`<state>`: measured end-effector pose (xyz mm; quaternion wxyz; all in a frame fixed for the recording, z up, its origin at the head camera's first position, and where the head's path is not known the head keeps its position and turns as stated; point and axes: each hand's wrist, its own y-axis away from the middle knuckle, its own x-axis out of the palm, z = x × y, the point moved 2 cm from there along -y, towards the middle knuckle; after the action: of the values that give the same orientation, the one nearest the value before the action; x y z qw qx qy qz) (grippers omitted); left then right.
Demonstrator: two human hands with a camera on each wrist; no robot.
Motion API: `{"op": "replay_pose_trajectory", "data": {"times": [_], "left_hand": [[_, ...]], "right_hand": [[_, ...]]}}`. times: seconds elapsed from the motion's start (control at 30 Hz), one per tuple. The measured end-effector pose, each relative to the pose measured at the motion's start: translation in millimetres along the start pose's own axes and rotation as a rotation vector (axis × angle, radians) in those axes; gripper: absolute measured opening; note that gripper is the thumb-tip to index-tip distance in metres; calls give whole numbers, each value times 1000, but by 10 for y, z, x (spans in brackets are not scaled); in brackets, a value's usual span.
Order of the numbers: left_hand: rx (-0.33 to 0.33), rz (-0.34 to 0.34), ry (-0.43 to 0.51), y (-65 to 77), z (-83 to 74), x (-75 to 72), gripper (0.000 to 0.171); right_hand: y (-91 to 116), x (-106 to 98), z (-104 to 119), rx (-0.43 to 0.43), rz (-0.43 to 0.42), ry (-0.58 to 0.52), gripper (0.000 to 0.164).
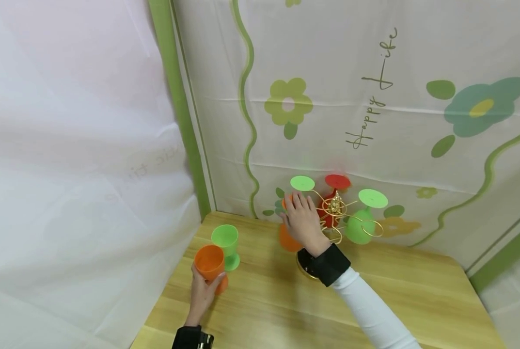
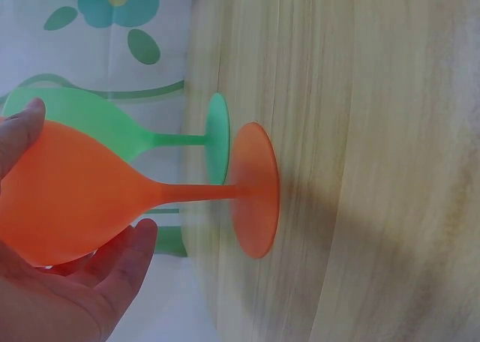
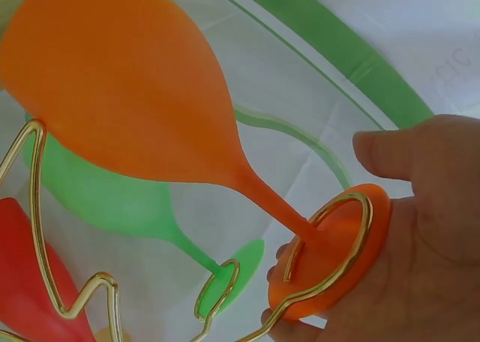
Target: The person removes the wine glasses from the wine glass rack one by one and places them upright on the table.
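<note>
My left hand (image 1: 202,293) grips the bowl of an orange goblet (image 2: 82,188) at the table's left side. The goblet is upright, its round foot right at the tabletop, close beside a green goblet (image 1: 226,238). My right hand (image 1: 303,218) lies over the foot of another orange goblet (image 3: 142,87), which hangs upside down in a loop of the gold rack (image 1: 335,206). Its palm and straight fingers touch that foot, with the thumb (image 3: 382,153) standing apart. Behind it a green goblet (image 3: 112,184) and a red goblet (image 3: 34,282) hang likewise.
Another green goblet (image 1: 359,228) hangs upside down on the rack's right side. The rack's dark base (image 1: 305,264) is partly covered by my right wrist. Flower-patterned cloth (image 1: 294,150) rises behind the wooden table (image 1: 260,300), and white cloth (image 1: 89,169) hangs at the left.
</note>
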<state>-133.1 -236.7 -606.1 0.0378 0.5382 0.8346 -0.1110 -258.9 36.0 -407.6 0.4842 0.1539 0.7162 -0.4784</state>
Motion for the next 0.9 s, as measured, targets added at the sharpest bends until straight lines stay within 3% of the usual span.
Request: {"op": "replay_pose_trajectory", "data": {"times": [0.57,0.77,0.9], "left_hand": [[28,-16,2,-34,-1,13,87],[56,-3,4,-5,-18,10,85],[28,-6,-4,-2,-10,-7,85]], "right_hand": [[-91,-93,-24,185,181,-153,43],[-68,-106,-35,194,148,-127,42],[-85,-110,-26,190,133,-134,40]]}}
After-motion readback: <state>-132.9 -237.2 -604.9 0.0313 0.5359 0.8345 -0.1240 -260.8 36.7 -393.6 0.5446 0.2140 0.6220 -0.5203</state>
